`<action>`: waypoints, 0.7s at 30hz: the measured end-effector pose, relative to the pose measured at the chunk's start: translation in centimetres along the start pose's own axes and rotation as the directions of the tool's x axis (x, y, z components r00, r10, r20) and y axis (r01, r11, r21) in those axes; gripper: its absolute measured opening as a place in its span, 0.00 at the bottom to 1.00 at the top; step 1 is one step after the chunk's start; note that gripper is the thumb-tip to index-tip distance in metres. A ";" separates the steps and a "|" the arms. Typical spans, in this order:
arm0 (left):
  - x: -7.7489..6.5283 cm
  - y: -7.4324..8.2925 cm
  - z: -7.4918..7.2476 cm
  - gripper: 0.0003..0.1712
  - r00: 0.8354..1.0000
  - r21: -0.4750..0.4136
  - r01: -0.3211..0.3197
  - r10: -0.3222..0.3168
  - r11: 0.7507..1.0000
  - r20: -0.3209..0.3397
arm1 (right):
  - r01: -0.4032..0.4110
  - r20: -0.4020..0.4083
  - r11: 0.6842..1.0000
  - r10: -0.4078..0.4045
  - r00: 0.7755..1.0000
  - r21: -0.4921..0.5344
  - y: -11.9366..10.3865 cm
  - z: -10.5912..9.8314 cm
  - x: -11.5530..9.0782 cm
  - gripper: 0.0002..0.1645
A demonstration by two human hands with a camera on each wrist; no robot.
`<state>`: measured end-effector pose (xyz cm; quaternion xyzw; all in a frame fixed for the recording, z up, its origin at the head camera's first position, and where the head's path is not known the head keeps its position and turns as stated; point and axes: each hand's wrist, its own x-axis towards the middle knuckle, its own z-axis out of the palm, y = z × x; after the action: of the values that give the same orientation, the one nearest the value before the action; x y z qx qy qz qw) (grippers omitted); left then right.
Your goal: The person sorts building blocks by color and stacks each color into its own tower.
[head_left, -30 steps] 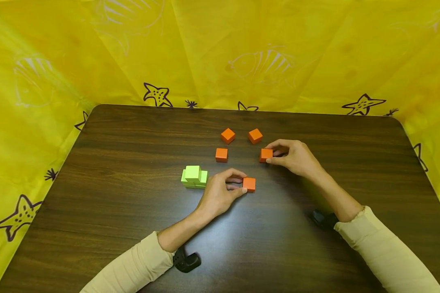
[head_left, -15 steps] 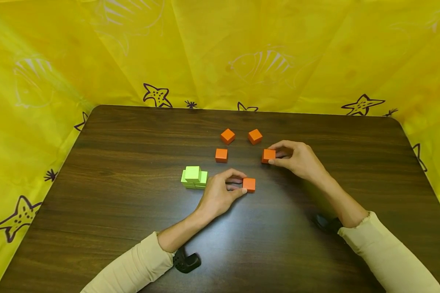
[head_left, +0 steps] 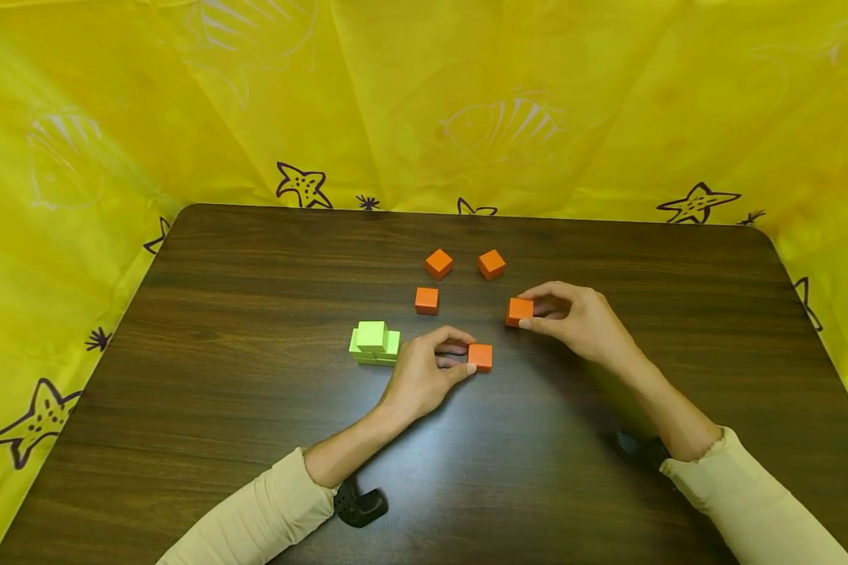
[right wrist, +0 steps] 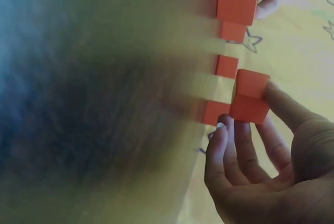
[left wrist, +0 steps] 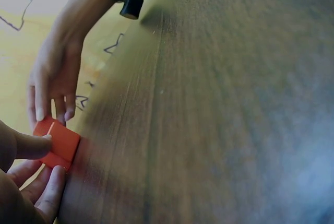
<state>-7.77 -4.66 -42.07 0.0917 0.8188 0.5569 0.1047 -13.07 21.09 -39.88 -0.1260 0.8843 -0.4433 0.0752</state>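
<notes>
With its thumb and fingertips, my left hand [head_left: 424,375] pinches an orange cube [head_left: 480,358] near the middle of the table. Farther back and to the right, my right hand [head_left: 585,323] grips a second orange cube [head_left: 519,311] between thumb and fingers. That cube also shows in the right wrist view between the right thumb [right wrist: 292,106] and fingers, seemingly a little above the tabletop. Just left of my left hand stands a small stack of light green blocks [head_left: 372,337], one block on top; its right end is close to the knuckles.
Three loose orange cubes lie beyond the hands: one at back left [head_left: 439,264], one at back right [head_left: 491,264], and a nearer cube [head_left: 427,300]. The dark wooden table [head_left: 254,282] meets a yellow patterned cloth [head_left: 396,102] behind it.
My right hand has drawn slightly nearer and to the right with its orange cube. The left hand and its cube have stayed in place, as have the loose cubes and green stack.
</notes>
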 end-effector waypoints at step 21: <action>0.0 0.0 0.0 0.19 1.000 -0.004 -0.012 0.013 1.000 0.003 | 0.032 0.018 0.999 -0.032 0.999 0.001 -0.5 0.7 -1.9 0.19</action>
<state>-7.74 -4.64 -42.09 0.0974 0.8169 0.5592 0.1026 -11.02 20.82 -39.81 -0.1439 0.8813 -0.4435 0.0762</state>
